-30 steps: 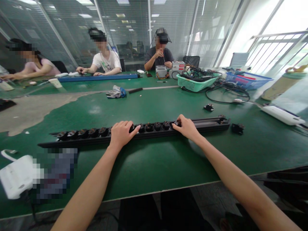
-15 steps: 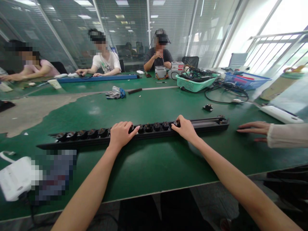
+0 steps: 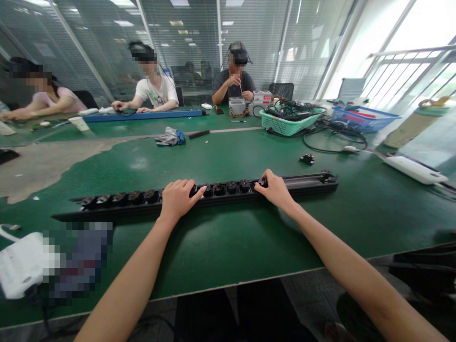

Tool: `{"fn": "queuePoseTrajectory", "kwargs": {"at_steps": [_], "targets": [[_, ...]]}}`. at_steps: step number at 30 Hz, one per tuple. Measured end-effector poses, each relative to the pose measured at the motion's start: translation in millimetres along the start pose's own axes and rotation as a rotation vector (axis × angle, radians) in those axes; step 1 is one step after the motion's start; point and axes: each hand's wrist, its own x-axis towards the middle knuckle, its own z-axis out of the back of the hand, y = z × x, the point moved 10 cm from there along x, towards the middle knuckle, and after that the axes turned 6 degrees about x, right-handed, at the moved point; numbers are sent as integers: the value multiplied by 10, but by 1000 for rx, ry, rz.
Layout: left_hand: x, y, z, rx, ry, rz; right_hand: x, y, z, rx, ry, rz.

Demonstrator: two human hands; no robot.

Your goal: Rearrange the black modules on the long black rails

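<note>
Black and long, the strip (image 3: pixel 228 198) lay on the table (image 3: pixel 228 247) under the left hand (image 3: pixel 178 198), which was curled over it near its middle, gripping. The right hand (image 3: pixel 273 186), thumb and fingers nearly together, pinched a socket (image 3: pixel 262 182) farther right along the strip. Coppery-topped sockets (image 3: pixel 231 186) stood in a row leftward.

Daylight overexposes the window (image 3: pixel 432 28) at two o'clock, while the floor (image 3: pixel 306 301) at five is gloomy. The glossy desk (image 3: pixel 228 256) carries a pale glare at nine and a soft shadow toward seven. Wide-angle distortion stretches the edges; pixelation masks a patch at eight.
</note>
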Motion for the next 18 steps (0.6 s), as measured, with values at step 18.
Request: {"fn": "queuePoseTrajectory", "kwargs": {"at_steps": [18], "targets": [[1, 10, -4, -10, 5, 6, -6, -61, 52, -45, -14, 4]]}}
